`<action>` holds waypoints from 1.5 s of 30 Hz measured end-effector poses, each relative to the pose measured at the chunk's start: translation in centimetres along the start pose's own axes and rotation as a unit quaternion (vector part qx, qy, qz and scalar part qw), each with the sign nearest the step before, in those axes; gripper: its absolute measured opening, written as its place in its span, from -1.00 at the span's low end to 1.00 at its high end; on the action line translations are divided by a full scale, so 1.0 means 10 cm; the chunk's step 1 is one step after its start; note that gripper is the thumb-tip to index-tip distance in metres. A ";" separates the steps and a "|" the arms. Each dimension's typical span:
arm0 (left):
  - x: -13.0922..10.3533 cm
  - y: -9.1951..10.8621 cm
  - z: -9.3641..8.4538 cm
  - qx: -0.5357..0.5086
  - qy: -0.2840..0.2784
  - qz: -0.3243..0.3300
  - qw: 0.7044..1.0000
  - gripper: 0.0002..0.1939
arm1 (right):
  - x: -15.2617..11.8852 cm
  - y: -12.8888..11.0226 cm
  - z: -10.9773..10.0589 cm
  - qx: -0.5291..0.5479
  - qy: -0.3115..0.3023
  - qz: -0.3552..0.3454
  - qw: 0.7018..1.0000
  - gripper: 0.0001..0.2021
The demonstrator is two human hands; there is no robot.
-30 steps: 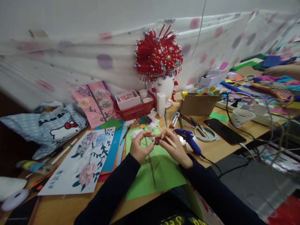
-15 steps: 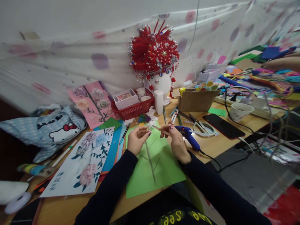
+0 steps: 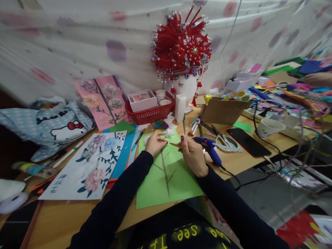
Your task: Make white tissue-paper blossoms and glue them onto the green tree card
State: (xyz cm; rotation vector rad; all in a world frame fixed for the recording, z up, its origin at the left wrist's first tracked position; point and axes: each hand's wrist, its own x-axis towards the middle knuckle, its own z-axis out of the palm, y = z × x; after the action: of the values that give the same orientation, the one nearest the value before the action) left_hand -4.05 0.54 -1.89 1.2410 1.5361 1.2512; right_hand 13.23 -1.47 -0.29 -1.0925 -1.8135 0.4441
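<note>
A light green sheet of paper [image 3: 153, 188] with a dark branch drawn on it lies before me. My left hand [image 3: 156, 143] rests over its upper part, thumb and fingers drawn together; whatever they may hold is too small to make out. My right hand [image 3: 193, 154] grips a pencil [image 3: 176, 145], its point aimed left toward the left fingertips. White crumpled paper pieces [image 3: 169, 132] sit at the sheet's top, just beyond my left hand. Close to my right hand lies a blue glue gun [image 3: 214, 154].
Scissors [image 3: 228, 143], a phone [image 3: 248, 141] and a paper cup [image 3: 269, 128] stand to the right, among cables. A flower picture [image 3: 70, 180] lies left. Behind are a red basket [image 3: 151, 116] and a red beaded headdress [image 3: 184, 45]. Another person's hand [image 3: 317, 79] shows far right.
My hands have come down toward the green sheet. The white paper piece that was at my left fingertips now lies at the sheet's top. The view has tilted down slightly.
</note>
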 end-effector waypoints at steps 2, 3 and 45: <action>0.03 -0.06 0.00 0.027 0.003 0.019 0.999 -0.60 | 0.00 0.00 0.01 -0.008 -0.013 0.000 1.000 -0.55; 0.04 -0.09 0.00 0.038 0.003 0.027 0.999 -0.61 | 0.00 0.00 0.01 -0.009 -0.020 0.001 1.000 -0.56; 0.05 -0.12 0.04 0.130 0.013 0.067 0.989 -0.67 | 0.30 -0.09 0.11 -0.100 -0.036 -0.051 0.993 -0.49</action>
State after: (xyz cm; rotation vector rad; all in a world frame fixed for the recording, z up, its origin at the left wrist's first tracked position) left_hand -4.06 1.01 -3.13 1.5228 1.6992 1.1811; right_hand 11.37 0.72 1.45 -1.1239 -2.0011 0.2482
